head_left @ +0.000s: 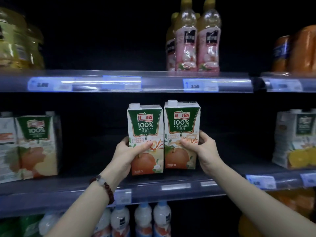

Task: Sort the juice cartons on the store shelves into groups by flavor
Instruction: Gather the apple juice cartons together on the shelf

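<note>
Two apple juice cartons stand side by side, upright, in the middle of the middle shelf. My left hand grips the left apple juice carton low on its left side, thumb across the front. My right hand grips the right apple juice carton low on its right side. The two cartons touch or nearly touch. More apple juice cartons stand at the shelf's far left. An orange juice carton stands at the far right.
The upper shelf holds pink-labelled bottles, yellow bottles at left and orange bottles at right. Below are white-capped bottles. Dark gaps lie on both sides of the held cartons. Price tags line the shelf edges.
</note>
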`<state>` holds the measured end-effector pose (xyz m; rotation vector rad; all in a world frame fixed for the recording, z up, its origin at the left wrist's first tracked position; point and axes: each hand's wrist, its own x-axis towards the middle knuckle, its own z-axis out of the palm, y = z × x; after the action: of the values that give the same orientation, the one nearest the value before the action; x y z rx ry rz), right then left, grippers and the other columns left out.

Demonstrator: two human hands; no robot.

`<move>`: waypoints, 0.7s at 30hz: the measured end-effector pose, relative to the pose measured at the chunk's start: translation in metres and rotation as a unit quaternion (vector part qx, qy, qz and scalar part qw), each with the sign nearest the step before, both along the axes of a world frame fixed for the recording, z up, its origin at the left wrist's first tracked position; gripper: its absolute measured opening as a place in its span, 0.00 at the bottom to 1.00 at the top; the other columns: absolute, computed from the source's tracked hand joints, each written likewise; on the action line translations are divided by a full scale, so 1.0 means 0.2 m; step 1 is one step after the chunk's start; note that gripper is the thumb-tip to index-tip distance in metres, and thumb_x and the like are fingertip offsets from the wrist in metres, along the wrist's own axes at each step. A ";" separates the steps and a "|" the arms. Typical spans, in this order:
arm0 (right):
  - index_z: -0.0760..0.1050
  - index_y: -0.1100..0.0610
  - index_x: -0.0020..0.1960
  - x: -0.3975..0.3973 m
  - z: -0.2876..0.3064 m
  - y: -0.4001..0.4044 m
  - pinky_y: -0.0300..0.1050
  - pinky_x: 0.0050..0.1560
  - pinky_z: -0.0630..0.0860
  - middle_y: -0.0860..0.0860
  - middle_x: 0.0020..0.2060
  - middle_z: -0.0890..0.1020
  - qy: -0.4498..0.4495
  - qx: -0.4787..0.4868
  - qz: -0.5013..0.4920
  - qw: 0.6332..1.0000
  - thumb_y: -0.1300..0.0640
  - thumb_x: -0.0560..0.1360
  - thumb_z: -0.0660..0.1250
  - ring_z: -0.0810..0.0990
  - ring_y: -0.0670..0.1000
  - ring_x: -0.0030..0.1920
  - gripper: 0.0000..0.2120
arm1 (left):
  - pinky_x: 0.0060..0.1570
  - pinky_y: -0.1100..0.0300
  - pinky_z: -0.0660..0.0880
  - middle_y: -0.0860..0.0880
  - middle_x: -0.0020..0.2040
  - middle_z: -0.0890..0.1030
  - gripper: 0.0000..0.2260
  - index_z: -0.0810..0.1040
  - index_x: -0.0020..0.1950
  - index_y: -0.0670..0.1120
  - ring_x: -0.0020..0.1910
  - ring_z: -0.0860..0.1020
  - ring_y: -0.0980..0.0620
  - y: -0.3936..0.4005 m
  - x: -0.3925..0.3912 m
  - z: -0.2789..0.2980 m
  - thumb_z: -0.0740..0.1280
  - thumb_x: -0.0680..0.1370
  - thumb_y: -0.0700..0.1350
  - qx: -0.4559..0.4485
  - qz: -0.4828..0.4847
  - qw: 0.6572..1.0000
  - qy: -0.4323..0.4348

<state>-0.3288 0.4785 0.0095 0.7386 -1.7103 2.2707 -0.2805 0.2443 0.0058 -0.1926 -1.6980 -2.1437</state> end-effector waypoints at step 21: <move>0.78 0.59 0.55 -0.28 -0.06 0.57 0.46 0.40 0.83 0.55 0.46 0.87 -0.113 0.071 0.045 0.990 0.59 0.60 0.78 0.87 0.54 0.43 0.24 | 0.39 0.54 0.82 0.44 0.49 0.87 0.31 0.78 0.58 0.44 0.47 0.86 0.45 0.52 -0.23 -0.07 0.82 0.57 0.47 -0.020 -0.061 0.992 -0.104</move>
<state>-0.3843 0.5923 -0.0035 0.6177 -1.9950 2.3918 -0.3266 0.3475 -0.0077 -0.0883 -1.8906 -2.2896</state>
